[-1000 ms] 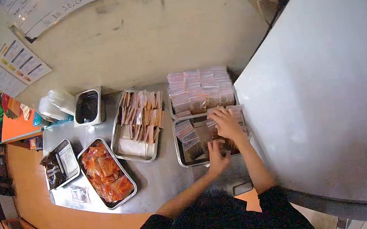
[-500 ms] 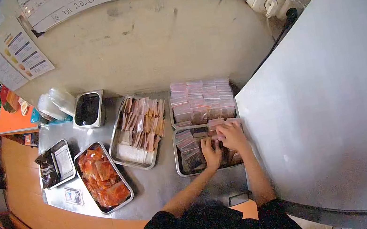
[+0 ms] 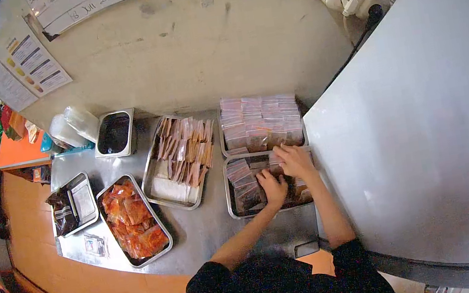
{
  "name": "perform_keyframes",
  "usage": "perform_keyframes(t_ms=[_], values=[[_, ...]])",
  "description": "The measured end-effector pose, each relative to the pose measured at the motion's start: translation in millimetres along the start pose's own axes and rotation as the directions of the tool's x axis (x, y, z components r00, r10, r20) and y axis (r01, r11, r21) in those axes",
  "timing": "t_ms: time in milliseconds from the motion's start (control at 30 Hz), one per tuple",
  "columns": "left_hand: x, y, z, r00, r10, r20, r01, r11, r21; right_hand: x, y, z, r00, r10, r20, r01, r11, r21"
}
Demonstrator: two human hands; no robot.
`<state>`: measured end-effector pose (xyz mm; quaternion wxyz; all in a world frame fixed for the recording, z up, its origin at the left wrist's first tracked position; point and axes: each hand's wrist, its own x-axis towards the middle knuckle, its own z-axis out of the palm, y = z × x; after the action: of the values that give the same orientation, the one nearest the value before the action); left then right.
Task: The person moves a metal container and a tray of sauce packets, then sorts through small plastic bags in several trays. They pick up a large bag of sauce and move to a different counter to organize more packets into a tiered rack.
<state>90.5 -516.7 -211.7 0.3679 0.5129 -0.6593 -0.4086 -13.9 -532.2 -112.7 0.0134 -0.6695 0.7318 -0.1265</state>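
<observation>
Both of my hands are over the near right metal tray (image 3: 229, 199), which holds small clear zip bags (image 3: 240, 174) with dark contents. My left hand (image 3: 273, 188) is in the middle of this tray, fingers bent down among the bags; whether it grips one is unclear. Just right of it, my right hand (image 3: 293, 160) has its fingers pressed together at the top of a bag near the tray's back edge. Behind them, another tray is filled with rows of upright zip bags (image 3: 261, 119).
Left of my hands are a tray of flat brown packets (image 3: 185, 148), a tray of orange-red packets (image 3: 135, 219), a small tray with a dark bag (image 3: 64, 213) and a deep steel container (image 3: 114, 134). A large pale panel (image 3: 415, 137) borders the right side.
My left hand's fingers have spread a little over the bags. My right hand has shifted slightly towards the tray's back edge. The whole view has tilted slightly.
</observation>
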Motion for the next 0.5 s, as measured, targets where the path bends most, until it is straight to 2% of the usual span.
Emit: perform_keyframes(t_ms=[33,100,133,200,233,300,367,433,500], values=[[-0.6,1.6,-1.5,1.0,-0.003,-0.003,0.003,1.0,-0.001,0.4,-2.8,-5.6,1.0,-0.004,0.002,0.004,1.0,0.0],[-4.4,8.9,-9.4,0.998,0.008,0.069,-0.006,1.0,-0.027,0.5,-12.3,-22.2,0.972,0.154,0.177,-0.184,0.969,0.165],[-7.8,14.6,-15.8,0.998,0.009,0.069,-0.007,1.0,-0.025,-1.3,-8.2,-15.6,0.972,0.154,0.176,-0.184,0.969,0.167],[-17.5,34.3,-35.7,0.988,0.137,0.076,-0.132,0.989,-0.065,-7.9,6.7,6.6,0.99,-0.022,0.141,0.017,0.999,0.037],[-19.0,52.0,-57.9,0.987,0.14,0.079,-0.136,0.989,-0.061,-9.9,3.2,7.1,0.99,-0.019,0.138,0.014,0.999,0.041],[-13.6,77.0,-113.9,0.913,0.353,0.203,-0.378,0.92,0.098,-14.0,-7.7,3.3,0.986,-0.133,0.096,0.145,0.98,-0.134],[-2.7,47.7,-134.0,0.947,0.306,0.099,-0.322,0.882,0.344,-19.0,-8.7,1.5,0.986,-0.149,0.074,0.158,0.979,-0.126],[12.7,30.1,-162.3,0.983,0.162,0.084,-0.182,0.918,0.353,-22.0,-13.2,-6.2,0.984,-0.168,0.054,0.174,0.978,-0.118],[17.9,15.1,-176.1,0.982,0.148,0.115,-0.178,0.928,0.329,-26.0,-22.6,-27.8,0.997,-0.049,0.065,0.051,0.998,-0.034]])
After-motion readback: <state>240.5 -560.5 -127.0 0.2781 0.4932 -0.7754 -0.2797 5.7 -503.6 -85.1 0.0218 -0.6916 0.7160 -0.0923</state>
